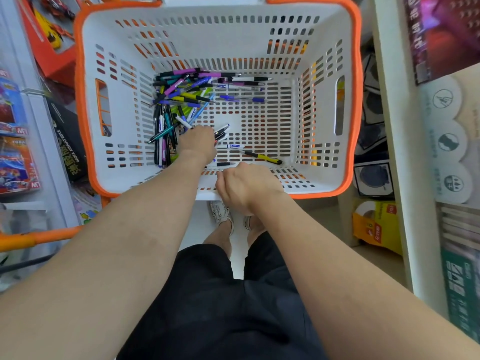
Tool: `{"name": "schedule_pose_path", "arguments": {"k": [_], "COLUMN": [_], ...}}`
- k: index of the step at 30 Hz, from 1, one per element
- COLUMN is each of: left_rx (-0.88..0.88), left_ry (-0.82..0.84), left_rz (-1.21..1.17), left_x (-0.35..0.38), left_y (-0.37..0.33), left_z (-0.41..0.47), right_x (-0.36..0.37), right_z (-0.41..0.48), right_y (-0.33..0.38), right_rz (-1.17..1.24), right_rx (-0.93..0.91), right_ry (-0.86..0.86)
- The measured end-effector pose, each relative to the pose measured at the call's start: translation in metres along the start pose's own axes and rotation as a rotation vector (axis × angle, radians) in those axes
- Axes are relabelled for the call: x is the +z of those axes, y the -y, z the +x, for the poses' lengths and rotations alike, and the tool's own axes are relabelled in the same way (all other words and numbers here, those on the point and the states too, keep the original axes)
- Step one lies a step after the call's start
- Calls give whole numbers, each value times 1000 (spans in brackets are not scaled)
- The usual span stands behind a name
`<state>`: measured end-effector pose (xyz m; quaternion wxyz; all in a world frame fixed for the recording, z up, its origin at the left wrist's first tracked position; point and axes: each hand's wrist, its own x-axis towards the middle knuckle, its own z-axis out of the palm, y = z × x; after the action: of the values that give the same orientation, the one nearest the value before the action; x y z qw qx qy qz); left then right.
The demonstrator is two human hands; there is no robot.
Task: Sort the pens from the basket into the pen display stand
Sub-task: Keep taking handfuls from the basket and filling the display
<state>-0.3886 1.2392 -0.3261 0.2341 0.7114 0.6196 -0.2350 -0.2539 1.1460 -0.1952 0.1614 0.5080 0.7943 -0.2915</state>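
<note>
Inside the white slotted basket (324, 35), most of the pens (179, 97) lie in a loose heap against the left wall and far corner. A few singles lie apart on the floor, among them a yellow-and-black pen (263, 157) and a white-and-blue pen (231, 146). The pen display stand is not in view.

The left hand (198, 141) reaches down to the basket floor beside the heap. Its fingers are curled under and hidden by the back of the hand. Dark pen ends project from its right side, so it appears to grip a bundle of gathered pens (220, 131). Collecting several at once would reduce the number of trips to the stand.

The right hand (246, 185) sits on the near wall of the basket, fingers (223, 181) curled over the edge and gripping it. This probably steadies the basket while the other hand picks. No pen is visible in it.
</note>
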Motion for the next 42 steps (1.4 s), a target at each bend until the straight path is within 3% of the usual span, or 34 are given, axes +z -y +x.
{"name": "schedule_pose_path", "arguments": {"k": [5,15,23,26,32,37,42], "left_rx": [112,196,178,173,-85,-215,-340], "left_ry": [110,130,158,89,-165,-193,-317], "left_rz": [-3,-27,-574,-793,-1223,-1437,-1718], "left_x": [6,-3,-26,-36,-55,-67,-84], "left_y": [-1,3,22,28,28,23,16], "left_z": [-1,-9,-33,-47,-67,-89,-105], "right_x": [0,-3,-14,-16,-22,-12,-7], "right_z": [-3,-4,-8,-8,-11,-14,-16], "right_y": [1,3,5,6,10,11,12], "right_rz": [-49,10,-133,-124,-77,-79,80], "right_rx": [-18,44,-48,-32,12,51,236], "right_ry": [6,26,46,63,42,-15,-161]}}
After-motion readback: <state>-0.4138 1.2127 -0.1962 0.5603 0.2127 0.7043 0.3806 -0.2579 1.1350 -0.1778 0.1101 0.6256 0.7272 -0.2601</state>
